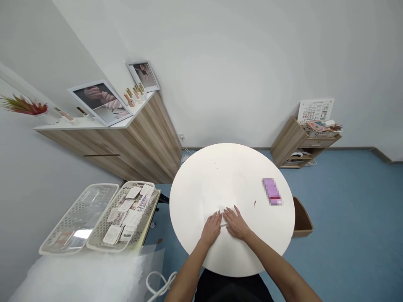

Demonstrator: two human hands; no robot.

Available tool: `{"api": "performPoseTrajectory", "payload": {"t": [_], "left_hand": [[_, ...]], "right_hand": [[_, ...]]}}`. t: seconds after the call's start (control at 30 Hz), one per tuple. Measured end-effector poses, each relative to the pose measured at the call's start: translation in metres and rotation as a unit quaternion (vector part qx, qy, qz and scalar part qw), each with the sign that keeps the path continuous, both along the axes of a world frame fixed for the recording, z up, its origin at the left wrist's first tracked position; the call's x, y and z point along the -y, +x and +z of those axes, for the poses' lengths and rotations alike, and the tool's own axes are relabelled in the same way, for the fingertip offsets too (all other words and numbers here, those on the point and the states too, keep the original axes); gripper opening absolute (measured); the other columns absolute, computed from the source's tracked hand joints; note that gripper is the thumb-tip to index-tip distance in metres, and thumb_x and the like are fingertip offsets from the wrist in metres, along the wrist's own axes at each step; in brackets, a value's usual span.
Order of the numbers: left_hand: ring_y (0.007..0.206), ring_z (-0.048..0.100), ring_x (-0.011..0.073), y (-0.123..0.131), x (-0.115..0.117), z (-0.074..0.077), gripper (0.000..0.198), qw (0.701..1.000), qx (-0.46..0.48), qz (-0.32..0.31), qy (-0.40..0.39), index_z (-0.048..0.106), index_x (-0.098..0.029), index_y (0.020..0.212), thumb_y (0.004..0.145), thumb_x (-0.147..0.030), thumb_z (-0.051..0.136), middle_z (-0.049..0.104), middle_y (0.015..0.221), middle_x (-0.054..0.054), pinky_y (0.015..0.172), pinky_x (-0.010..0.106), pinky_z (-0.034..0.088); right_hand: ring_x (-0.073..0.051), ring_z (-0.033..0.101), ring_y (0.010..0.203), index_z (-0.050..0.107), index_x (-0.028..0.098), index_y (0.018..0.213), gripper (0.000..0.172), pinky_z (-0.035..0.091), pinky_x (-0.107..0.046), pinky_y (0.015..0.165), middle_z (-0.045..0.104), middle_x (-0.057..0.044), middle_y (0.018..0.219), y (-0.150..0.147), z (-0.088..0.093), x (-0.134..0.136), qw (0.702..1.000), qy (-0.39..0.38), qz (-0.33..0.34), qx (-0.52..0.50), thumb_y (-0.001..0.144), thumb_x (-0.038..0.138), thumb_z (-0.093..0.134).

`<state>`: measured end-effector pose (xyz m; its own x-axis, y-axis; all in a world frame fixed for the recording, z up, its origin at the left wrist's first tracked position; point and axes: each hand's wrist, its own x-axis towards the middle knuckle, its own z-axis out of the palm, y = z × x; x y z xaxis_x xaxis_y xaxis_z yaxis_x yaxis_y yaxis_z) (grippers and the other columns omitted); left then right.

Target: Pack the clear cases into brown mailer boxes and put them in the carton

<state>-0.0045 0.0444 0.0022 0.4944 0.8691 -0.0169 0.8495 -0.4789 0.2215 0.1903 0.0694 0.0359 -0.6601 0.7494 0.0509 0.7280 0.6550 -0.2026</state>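
My left hand (213, 228) lies on the white round table (195, 180) with its fingers stretched out. To its right, my right hand (236, 222) rests flat with fingers slightly apart. Between and under the fingertips of both is a thin, folded white sheet (224, 223), perhaps paper or tissue; white on white, its outline is hard to make out. Both hands press on it rather than grip it. A purple packet-like item (271, 191), blurred into blocks, lies toward the table's right side. Between it and my right hand is a small dark reddish mark (255, 204).
At left, a white basket (91, 243) holds packets and cards, beside a clear-lidded basket (44, 247). A wooden cabinet (151, 134) carries picture frames and bottles. A cardboard box (304, 216) stands on the floor at the table's right; a small shelf unit (285, 140) stands behind.
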Motion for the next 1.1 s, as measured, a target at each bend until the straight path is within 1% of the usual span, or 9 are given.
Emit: {"api": "performPoseTrajectory", "payload": {"t": [0.23,0.3,0.4,0.5,0.57,0.6,0.8,0.93,1.1], "left_hand": [[0.137,0.039,0.0244,-0.022,-0.020,0.011,0.075,0.987,0.123,-0.031,-0.097,0.042,-0.017,0.141,0.067,-0.003,0.047,0.045,0.147,0.011,0.112,0.046,0.038],[0.132,0.046,0.0223,-0.028,-0.025,0.022,0.071,0.985,0.143,0.022,-0.099,0.046,-0.021,0.137,0.069,-0.003,0.044,0.051,0.142,0.008,0.110,0.047,0.040],[0.135,0.042,0.0248,-0.027,-0.028,0.043,0.067,0.983,0.136,0.119,-0.005,0.045,-0.020,0.137,0.073,-0.002,0.041,0.048,0.144,0.010,0.112,0.053,0.034],[0.139,0.036,0.0253,-0.015,-0.021,0.058,0.064,0.992,0.115,0.009,0.057,0.041,-0.019,0.140,0.078,-0.004,0.041,0.045,0.146,0.011,0.116,0.052,0.025],[0.135,0.041,0.0230,-0.006,-0.016,0.059,0.062,0.991,0.101,-0.064,0.052,0.038,-0.019,0.141,0.081,-0.004,0.037,0.050,0.142,0.010,0.115,0.049,0.025],[0.132,0.045,0.0223,-0.003,-0.015,0.056,0.060,0.992,0.096,-0.061,0.045,0.038,-0.019,0.141,0.083,-0.003,0.035,0.053,0.138,0.010,0.114,0.048,0.027],[0.102,0.061,0.0196,-0.013,-0.035,0.039,0.034,0.976,0.187,0.067,-0.084,0.057,-0.024,0.115,0.089,-0.013,0.038,0.065,0.110,0.005,0.092,0.037,0.049],[0.096,0.062,0.0173,-0.023,-0.057,0.041,0.021,0.953,0.227,0.104,-0.170,0.062,-0.024,0.104,0.086,-0.023,0.050,0.063,0.109,0.002,0.086,0.030,0.048],[0.081,0.062,0.0165,-0.023,-0.075,0.039,0.022,0.949,0.197,0.143,-0.200,0.059,-0.026,0.106,0.084,-0.026,0.056,0.065,0.088,-0.002,0.077,0.028,0.047]], "right_hand": [[-0.028,0.044,0.129,0.047,0.009,0.137,0.055,0.012,-0.048,0.117,0.052,-0.018,0.138,-0.008,-0.003,-0.011,0.997,-0.028,0.002,0.074,0.082,0.013,0.047],[-0.028,0.048,0.124,0.050,0.009,0.133,0.053,0.015,-0.048,0.116,0.054,-0.018,0.136,-0.012,0.004,-0.016,0.996,-0.054,-0.013,0.075,0.081,0.013,0.048],[-0.027,0.054,0.114,0.055,0.013,0.125,0.046,0.019,-0.046,0.114,0.060,-0.016,0.127,-0.018,0.017,-0.024,0.992,-0.097,-0.045,0.072,0.079,0.015,0.051],[-0.026,0.056,0.107,0.059,0.015,0.114,0.034,0.025,-0.043,0.109,0.065,-0.013,0.114,-0.022,0.025,-0.031,0.987,-0.128,-0.066,0.071,0.081,0.016,0.051],[-0.026,0.056,0.104,0.060,0.015,0.109,0.030,0.030,-0.041,0.104,0.065,-0.013,0.110,-0.023,0.027,-0.035,0.985,-0.140,-0.071,0.067,0.080,0.014,0.050],[-0.026,0.056,0.103,0.061,0.015,0.107,0.030,0.033,-0.040,0.101,0.065,-0.013,0.109,-0.023,0.027,-0.037,0.985,-0.147,-0.070,0.065,0.080,0.013,0.050],[-0.022,0.053,0.104,0.064,0.016,0.109,0.033,0.038,-0.031,0.086,0.063,-0.010,0.113,-0.013,0.022,-0.051,0.969,-0.227,-0.094,-0.008,0.080,0.012,0.051],[-0.023,0.052,0.106,0.069,0.022,0.101,0.023,0.038,-0.029,0.083,0.062,-0.007,0.112,-0.009,0.023,-0.064,0.943,-0.301,-0.140,-0.035,0.085,0.027,0.053],[-0.021,0.056,0.099,0.060,0.024,0.116,0.032,0.038,-0.030,0.082,0.065,-0.005,0.104,-0.012,0.020,-0.074,0.932,-0.307,-0.190,-0.033,0.084,0.027,0.057]]}}
